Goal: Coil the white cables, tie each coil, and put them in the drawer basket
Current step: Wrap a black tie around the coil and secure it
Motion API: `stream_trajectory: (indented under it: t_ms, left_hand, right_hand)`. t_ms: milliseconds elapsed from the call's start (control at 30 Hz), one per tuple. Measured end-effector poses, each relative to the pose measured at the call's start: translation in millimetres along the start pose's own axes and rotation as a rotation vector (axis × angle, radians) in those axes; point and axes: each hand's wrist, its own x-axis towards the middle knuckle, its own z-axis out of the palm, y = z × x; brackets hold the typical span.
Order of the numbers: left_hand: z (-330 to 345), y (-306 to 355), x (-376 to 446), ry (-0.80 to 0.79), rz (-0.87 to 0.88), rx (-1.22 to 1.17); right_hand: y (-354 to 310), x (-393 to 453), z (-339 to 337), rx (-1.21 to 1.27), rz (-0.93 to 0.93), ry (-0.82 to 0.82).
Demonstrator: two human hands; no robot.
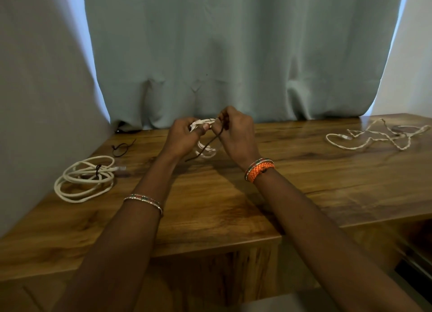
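Tying step going on. Left hand (184, 136) gripping small coil (205, 148) above table (233, 206) centre; right hand (236, 134) fingers pinching dark tie (205, 146). Tied coil (85, 178) lying at 9 o'clock, loose cable (374, 136) at 2 o'clock. Next, probably: pulling knot tight.

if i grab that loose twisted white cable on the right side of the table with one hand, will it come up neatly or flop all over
The loose white cable will likely flop: it lies sprawled in uneven loops on the table with no tie, so strands would probably dangle and trail. It looks thin, so likely light. The tied coil on the left, bound by a dark tie, should lift more as one bundle.
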Motion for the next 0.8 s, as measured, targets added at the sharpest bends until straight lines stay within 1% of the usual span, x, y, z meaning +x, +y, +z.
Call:
stream_trajectory:
  t_ms: [133, 233, 333, 467, 600, 667, 733, 800]
  left_hand:
    - [2.5, -1.3, 0.5, 0.085, -0.056, 0.053]
    - [4.8, -1.9, 2.3, 0.165, -0.092, 0.082]
    - [0.2, -5.6, 2.1, 0.196, -0.118, 0.114]
    - [-2.3, -5.3, -1.5, 0.242, -0.067, 0.179]
    - [3.7, -2.8, -4.9, 0.244, 0.009, 0.258]
    - [6.9, 1.1, -9.6, 0.231, 0.072, 0.304]
    - [10.0, 4.7, -12.0, 0.211, 0.133, 0.341]
    - [11.0, 7.9, -12.3, 0.217, 0.094, 0.336]
  right_hand:
    - [-6.7, -2.9, 1.0, 0.038, -0.053, -0.051]
    - [-14.9, -7.8, 1.7, 0.187, -0.059, -0.058]
    - [-14.1, -7.1, 4.7, 0.279, -0.064, -0.075]
    - [-6.2, -4.0, 10.7, 0.222, 0.119, -0.122]
    - [-0.1, -2.1, 9.4, 0.436, 0.349, -0.087]
    - [0.3, -0.7, 9.6, 0.389, 0.391, -0.127]
    - [-2.3, -1.9, 9.6, 0.303, 0.369, -0.178]
    - [-4.0, -2.9, 9.4, 0.244, 0.327, -0.174]
